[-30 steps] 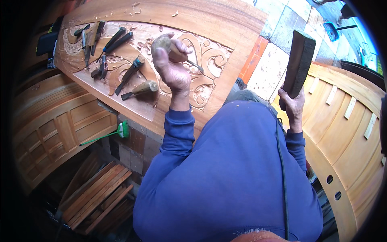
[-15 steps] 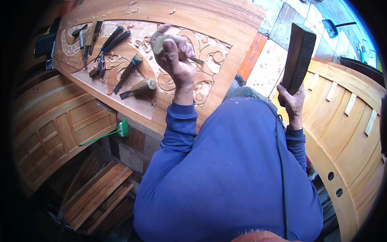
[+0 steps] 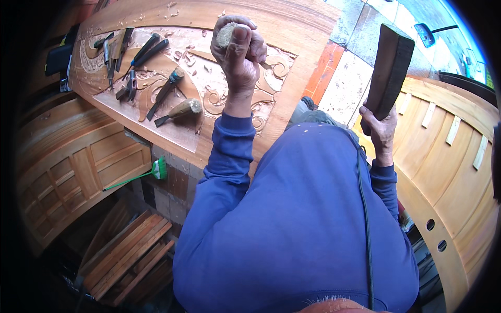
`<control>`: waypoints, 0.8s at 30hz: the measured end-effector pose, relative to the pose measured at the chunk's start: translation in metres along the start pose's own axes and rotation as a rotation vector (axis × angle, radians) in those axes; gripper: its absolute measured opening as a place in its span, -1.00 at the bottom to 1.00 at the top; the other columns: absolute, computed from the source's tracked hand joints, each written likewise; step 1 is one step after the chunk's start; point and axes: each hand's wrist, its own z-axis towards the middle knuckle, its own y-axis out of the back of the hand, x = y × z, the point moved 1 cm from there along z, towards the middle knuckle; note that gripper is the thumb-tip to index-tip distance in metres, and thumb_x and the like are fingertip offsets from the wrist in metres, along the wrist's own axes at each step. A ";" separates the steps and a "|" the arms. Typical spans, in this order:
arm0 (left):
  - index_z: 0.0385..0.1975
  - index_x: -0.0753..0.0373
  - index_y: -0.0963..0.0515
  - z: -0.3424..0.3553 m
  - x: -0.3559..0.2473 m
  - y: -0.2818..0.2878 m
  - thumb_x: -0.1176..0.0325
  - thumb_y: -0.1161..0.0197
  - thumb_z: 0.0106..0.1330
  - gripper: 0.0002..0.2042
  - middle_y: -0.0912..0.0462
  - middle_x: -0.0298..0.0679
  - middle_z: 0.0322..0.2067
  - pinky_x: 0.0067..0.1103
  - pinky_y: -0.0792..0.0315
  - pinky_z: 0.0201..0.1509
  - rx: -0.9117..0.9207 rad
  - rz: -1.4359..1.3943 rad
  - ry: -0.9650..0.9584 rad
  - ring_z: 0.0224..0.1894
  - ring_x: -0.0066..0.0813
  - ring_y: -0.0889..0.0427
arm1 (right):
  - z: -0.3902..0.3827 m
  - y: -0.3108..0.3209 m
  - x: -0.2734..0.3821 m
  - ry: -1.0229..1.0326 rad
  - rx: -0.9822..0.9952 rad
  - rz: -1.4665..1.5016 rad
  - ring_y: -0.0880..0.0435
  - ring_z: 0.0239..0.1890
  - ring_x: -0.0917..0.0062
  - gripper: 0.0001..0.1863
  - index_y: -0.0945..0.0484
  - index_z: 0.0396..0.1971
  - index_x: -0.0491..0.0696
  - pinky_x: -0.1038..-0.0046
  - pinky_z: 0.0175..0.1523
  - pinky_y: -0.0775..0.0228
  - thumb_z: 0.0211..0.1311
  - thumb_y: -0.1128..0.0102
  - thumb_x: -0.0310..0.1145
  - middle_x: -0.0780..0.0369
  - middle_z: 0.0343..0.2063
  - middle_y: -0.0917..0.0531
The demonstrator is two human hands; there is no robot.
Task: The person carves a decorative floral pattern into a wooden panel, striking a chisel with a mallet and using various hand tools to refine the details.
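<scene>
My left hand [image 3: 240, 65] is closed round the pale wooden handle [image 3: 227, 35] of a carving tool, above the right part of a carved wooden panel [image 3: 279, 117]; its blade is mostly hidden. My right hand [image 3: 380, 130] grips a long dark wooden block [image 3: 389, 68], held upright to the right of the panel. Several carving tools lie among shavings on the panel, including dark-handled ones [image 3: 150, 52], one with a blue band [image 3: 166, 91] and a wide chisel with a wooden handle [image 3: 182, 109].
A panelled door [image 3: 83, 167] stands at lower left beside a green broom [image 3: 158, 168]. Stacked wooden slats [image 3: 122, 250] lie below. A plank door [image 3: 443, 172] with small pale blocks is at right. Tiled floor [image 3: 344, 78] and a vehicle mirror [image 3: 424, 34] show at the top right.
My left hand has moved up and slightly right with the tool, its fingers closing further round the handle. My right hand has raised the dark block a little.
</scene>
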 end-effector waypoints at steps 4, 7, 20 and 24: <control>-0.27 0.24 -0.46 0.001 0.003 -0.002 0.06 -0.38 0.38 -0.64 -0.31 -0.42 -0.72 -0.66 -0.18 -0.68 -0.035 0.012 -0.007 -0.73 -0.69 -0.26 | -0.004 0.002 0.000 -0.007 0.006 0.007 -0.47 -0.68 0.73 -0.65 -0.46 -0.12 -0.12 0.62 -0.61 -0.26 0.13 -0.40 -0.58 0.30 -0.49 -0.60; -0.28 0.23 -0.45 -0.002 0.001 -0.002 0.02 -0.36 0.39 -0.62 -0.29 -0.41 -0.73 -0.66 -0.18 -0.69 -0.098 0.023 -0.008 -0.74 -0.68 -0.24 | -0.006 0.004 -0.002 -0.009 -0.001 0.001 -0.47 -0.69 0.72 -0.65 -0.46 -0.12 -0.12 0.62 -0.62 -0.26 0.13 -0.40 -0.58 0.29 -0.50 -0.60; -0.28 0.15 -0.43 -0.019 -0.004 0.011 -0.17 -0.06 0.52 -0.56 -0.19 -0.43 -0.73 -0.65 -0.12 -0.69 -0.125 0.146 0.056 -0.74 -0.64 -0.13 | -0.004 0.000 0.000 -0.004 0.018 0.025 -0.47 -0.68 0.71 -0.63 -0.45 -0.10 -0.14 0.60 -0.62 -0.25 0.13 -0.41 -0.57 0.28 -0.48 -0.60; -0.30 0.14 -0.42 -0.021 -0.002 0.013 -0.18 -0.06 0.51 -0.55 -0.19 -0.44 -0.73 -0.65 -0.10 -0.68 -0.138 0.133 0.066 -0.73 -0.65 -0.14 | -0.003 -0.001 0.002 -0.029 0.051 0.008 -0.48 -0.66 0.72 -0.62 -0.44 -0.09 -0.13 0.61 -0.61 -0.26 0.13 -0.41 -0.57 0.29 -0.47 -0.60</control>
